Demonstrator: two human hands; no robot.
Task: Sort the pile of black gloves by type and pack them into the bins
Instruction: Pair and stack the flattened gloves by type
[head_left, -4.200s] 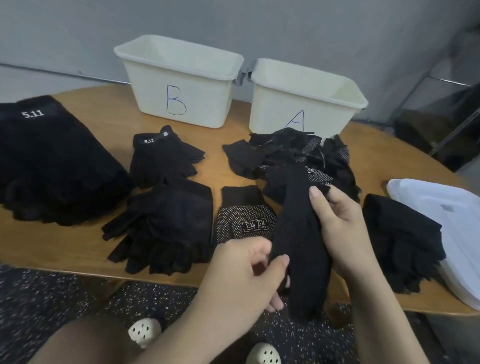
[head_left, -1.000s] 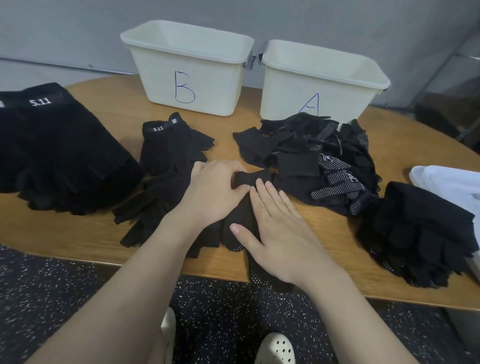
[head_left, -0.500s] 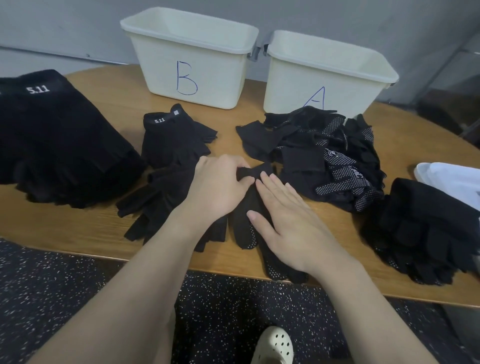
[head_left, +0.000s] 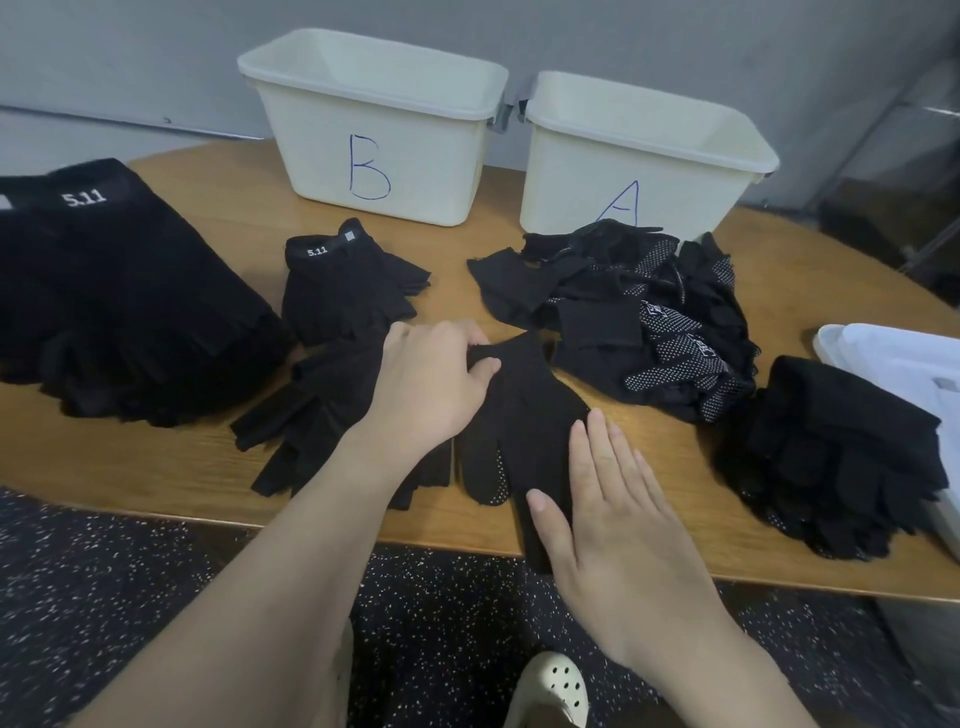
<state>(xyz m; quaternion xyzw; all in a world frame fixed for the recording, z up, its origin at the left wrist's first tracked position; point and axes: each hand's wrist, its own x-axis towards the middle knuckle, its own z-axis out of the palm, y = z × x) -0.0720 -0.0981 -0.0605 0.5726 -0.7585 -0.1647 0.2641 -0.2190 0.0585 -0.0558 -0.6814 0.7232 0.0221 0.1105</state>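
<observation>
A black dotted knit glove (head_left: 524, 421) lies flat near the table's front edge, fingers toward me. My left hand (head_left: 431, 387) pinches its cuff. My right hand (head_left: 613, 509) lies flat with straight fingers on the glove's fingers. A loose pile of dotted black gloves (head_left: 639, 317) sits in front of bin A (head_left: 644, 156). Fingerless gloves marked 5.11 (head_left: 348, 283) lie in front of bin B (head_left: 379, 130), with more (head_left: 311, 415) under my left wrist. A big stack of 5.11 gloves (head_left: 114, 291) is at the left.
A stack of black gloves (head_left: 841, 457) lies at the right, beside white lids (head_left: 904, 364) at the table's right edge. The wooden table (head_left: 156, 467) ends just in front of my arms. A grey wall stands behind the bins.
The glove held up in both hands earlier now lies flat on the table. In the last second my right hand slid back along it toward its fingertips while my left kept the cuff.
</observation>
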